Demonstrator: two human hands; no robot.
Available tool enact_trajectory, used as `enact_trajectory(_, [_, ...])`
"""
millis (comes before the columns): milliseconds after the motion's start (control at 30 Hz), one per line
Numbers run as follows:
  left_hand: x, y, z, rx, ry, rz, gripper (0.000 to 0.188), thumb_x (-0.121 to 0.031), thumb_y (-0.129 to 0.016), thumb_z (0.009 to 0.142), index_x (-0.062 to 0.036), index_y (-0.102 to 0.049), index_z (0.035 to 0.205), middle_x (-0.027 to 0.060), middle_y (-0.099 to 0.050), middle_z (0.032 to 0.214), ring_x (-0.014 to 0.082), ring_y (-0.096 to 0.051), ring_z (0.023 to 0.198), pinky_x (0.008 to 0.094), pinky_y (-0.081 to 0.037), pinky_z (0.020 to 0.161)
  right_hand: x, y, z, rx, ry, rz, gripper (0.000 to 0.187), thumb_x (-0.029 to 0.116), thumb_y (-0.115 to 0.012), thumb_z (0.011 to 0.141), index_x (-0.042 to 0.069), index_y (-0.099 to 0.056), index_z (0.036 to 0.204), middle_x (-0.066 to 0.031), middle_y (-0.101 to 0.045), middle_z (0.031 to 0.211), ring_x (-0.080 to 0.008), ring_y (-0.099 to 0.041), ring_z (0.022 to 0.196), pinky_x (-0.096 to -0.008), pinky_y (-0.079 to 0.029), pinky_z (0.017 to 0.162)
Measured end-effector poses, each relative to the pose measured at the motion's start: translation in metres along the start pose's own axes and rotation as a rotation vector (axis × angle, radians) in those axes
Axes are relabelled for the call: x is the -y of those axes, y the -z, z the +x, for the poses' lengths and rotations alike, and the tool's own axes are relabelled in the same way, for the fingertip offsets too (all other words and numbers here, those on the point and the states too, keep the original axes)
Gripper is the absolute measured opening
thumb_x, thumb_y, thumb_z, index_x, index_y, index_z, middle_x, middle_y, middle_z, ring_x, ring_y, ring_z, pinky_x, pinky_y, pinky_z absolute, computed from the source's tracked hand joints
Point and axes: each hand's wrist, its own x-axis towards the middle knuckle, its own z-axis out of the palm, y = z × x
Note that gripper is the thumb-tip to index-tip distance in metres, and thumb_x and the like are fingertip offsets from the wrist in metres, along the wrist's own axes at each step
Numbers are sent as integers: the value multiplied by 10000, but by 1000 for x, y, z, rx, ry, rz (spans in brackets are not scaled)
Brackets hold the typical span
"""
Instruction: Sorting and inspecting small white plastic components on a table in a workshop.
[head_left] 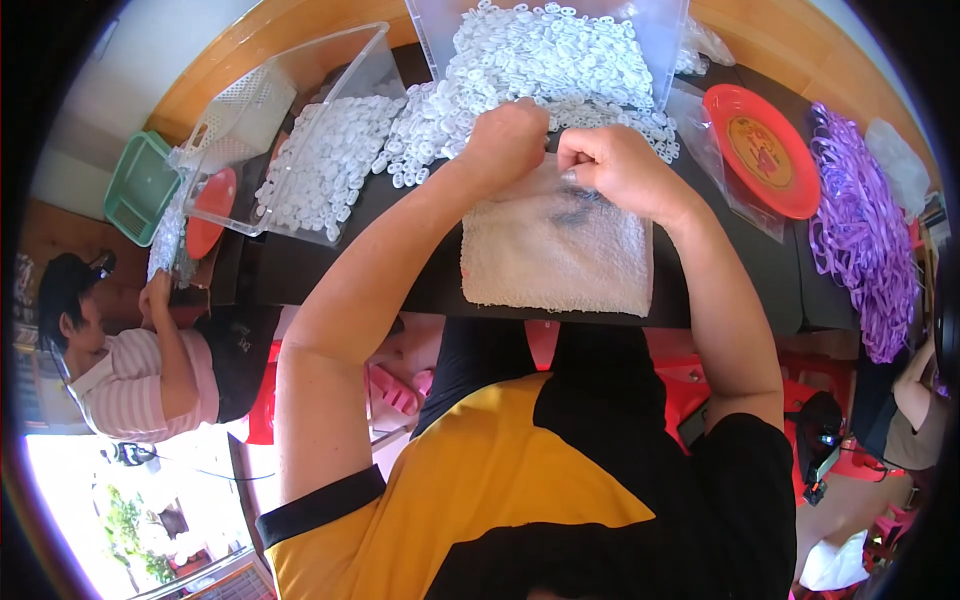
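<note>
My left hand [508,142] is closed, its knuckles up, at the edge of a heap of small white plastic pieces with two holes [545,58]. Close by on the right, my right hand [622,168] pinches thumb against forefinger. Something tiny and pale shows at its fingertips, but I cannot make out what it is. Whatever the left fingers hold is hidden. Both hands are over the far part of a cream towel [560,255] with a dark smudge, lying on the dark table [415,285].
Clear bins [335,160] of white pieces stand at the left and back. Right lie a red plate [762,150] and purple ribbons [865,230]. A green basket [140,190] stands far left, near a person in a striped shirt [135,385]. Another person's arm [915,385] shows far right.
</note>
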Motion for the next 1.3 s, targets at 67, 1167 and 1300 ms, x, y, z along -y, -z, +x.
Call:
enact_trajectory(67, [2,2,7,108,27,1,132,-143,-618,770,-63,-670,862,146,-658,917,335,-631,877,417,-505,739,-6,-2,1,-41,53,12,74,73,-599,757,36,-609,819,-97,-579,670,-224,-554,646,-350,-431,610])
enact_trajectory(1167, [-53,33,-62,-339,377,-1461,134,25,-667,800,21,-616,924,57,-630,749,106,-571,621,227,-447,542,16,-22,2,-469,224,443,103,-26,-568,846,-3,-601,940,-38,-641,821,-100,-592,778,-243,-478,716])
enact_trajectory(1300, [-52,34,-65,-235,485,-1500,84,-34,-657,837,17,-623,894,56,-620,713,110,-558,587,232,-426,525,20,-22,0,-485,215,434,90,-24,-580,849,-9,-600,936,-33,-646,828,-99,-607,797,-240,-482,730])
